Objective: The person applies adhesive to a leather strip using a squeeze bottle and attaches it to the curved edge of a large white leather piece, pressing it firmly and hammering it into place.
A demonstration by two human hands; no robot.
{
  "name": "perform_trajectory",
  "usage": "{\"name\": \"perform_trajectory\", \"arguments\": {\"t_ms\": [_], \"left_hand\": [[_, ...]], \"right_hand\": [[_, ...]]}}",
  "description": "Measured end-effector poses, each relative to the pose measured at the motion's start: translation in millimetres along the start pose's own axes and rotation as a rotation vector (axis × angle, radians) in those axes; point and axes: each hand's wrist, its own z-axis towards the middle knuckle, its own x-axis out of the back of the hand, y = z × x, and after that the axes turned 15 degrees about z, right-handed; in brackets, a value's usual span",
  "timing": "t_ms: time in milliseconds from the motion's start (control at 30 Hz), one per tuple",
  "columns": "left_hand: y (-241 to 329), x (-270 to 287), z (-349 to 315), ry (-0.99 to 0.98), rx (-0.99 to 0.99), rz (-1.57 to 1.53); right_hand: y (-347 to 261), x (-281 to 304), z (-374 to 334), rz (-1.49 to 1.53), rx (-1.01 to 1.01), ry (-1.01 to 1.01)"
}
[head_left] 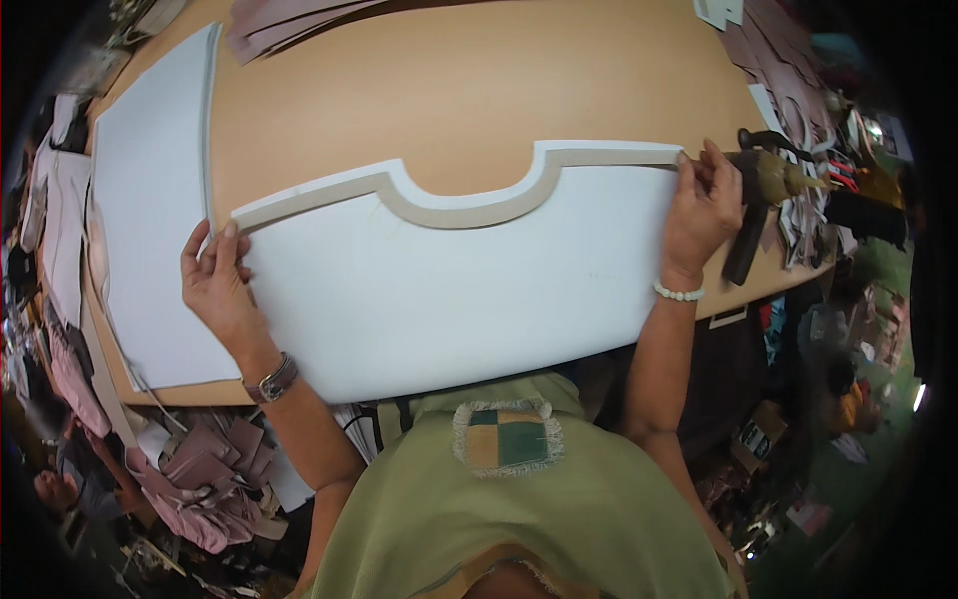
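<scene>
A large white sheet [459,299] lies on the tan table in front of me, its far edge dipping in a rounded notch. Along that edge runs a narrow grey-beige strip [469,221] with a white border, following the notch. My left hand [225,290] pinches the strip's left end between thumb and fingers, at the sheet's left corner. At the opposite end, my right hand [704,220] pinches the strip near the right corner. Whether the white border belongs to the strip or to the sheet I cannot tell.
White sheets [155,230] are stacked at the left of the table [449,80]. Beyond my right hand stands a dark tool or bottle with a yellowish pointed nozzle [783,182]. Mauve pieces [289,25] lie at the far edge, with more scraps [215,469] below left.
</scene>
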Motion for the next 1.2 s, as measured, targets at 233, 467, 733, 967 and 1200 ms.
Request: {"name": "perform_trajectory", "arguments": {"t_ms": [233,467,733,967,1200], "left_hand": [[-6.2,1.4,0.3,-0.034,-0.001,-0.026],[-6.3,5.0,-1.9,-0.028,0.003,0.004],[-11.6,7.5,-2.7,-0.049,-0.027,-0.028],[-13.7,10.5,-3.5,-0.044,-0.006,-0.080],[-14.7,9.2,-2.4,-0.092,-0.050,-0.101]], "right_hand": [[-1.8,7.7,0.1,-0.105,0.013,-0.059],[-16.8,24.2,-23.9,-0.049,-0.118,-0.155],[-16.9,16.0,-40.0,-0.231,0.029,-0.332],[-17.7,13.0,-43.0,-0.301,0.020,-0.375],[-12.7,15.0,-44.0,-0.336,0.022,-0.379]]}}
